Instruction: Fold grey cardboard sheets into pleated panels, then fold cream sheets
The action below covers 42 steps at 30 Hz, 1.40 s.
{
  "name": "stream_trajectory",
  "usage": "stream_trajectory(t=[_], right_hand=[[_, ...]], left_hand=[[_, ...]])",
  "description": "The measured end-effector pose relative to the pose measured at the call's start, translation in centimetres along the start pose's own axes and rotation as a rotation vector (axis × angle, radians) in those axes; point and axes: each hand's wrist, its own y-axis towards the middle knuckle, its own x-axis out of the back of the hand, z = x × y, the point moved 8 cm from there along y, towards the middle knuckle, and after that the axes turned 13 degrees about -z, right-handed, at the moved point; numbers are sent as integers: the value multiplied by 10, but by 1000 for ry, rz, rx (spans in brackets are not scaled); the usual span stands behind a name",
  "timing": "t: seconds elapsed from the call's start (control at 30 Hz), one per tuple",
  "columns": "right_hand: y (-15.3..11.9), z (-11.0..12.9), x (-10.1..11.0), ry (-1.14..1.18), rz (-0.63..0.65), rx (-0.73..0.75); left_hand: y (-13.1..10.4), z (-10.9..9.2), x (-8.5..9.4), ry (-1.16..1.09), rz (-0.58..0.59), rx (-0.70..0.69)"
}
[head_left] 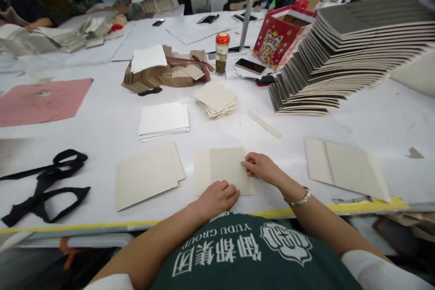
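In front of me lies a beige card sheet (229, 170) on a slightly larger pale sheet (202, 167), flat on the table. My right hand (260, 168) pinches the right edge of the card, thumb and fingers together. Curled fingers of my left hand (219, 198) are closed at its near edge; the fingertips are partly hidden. To the left is a small stack of beige sheets (147, 176). Folded beige card pieces (346, 165) lie to the right. Beyond my hands are a white card stack (163, 120) and a pile of cream squares (216, 99).
A tall leaning stack of grey-faced boards (340, 59) stands right, beside a red box (280, 36). A bottle with an orange lid (221, 54), a phone (250, 66), bundled brown cards (166, 72), black straps (44, 186) and a thin strip (265, 124) lie about. Another person's hand (39, 23) is far left.
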Motion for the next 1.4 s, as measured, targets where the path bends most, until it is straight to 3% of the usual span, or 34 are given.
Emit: stream_trajectory(t=[0.13,0.37,0.57,0.77,1.07,1.2,1.4], right_hand=[[1,-3,-3,-42,-5,7],[-3,-5,-2,-75,32,-56],[-3,0,0,-192,54,-86],[1,2,0,-283,51,-97],[1,-3,-1,-274,79,-125],[-2,-1,0,-285,70,-30],[-11,20,6,-299,-2,292]], left_hand=[[-6,7,4,-89,-52,-24],[-21,37,12,-121,-121,141],[-25,36,13,-139,-221,108],[-26,37,7,-119,-210,97],[-27,48,14,-104,-376,215],[-27,48,11,-124,-353,225],[-24,51,16,-128,-408,251]])
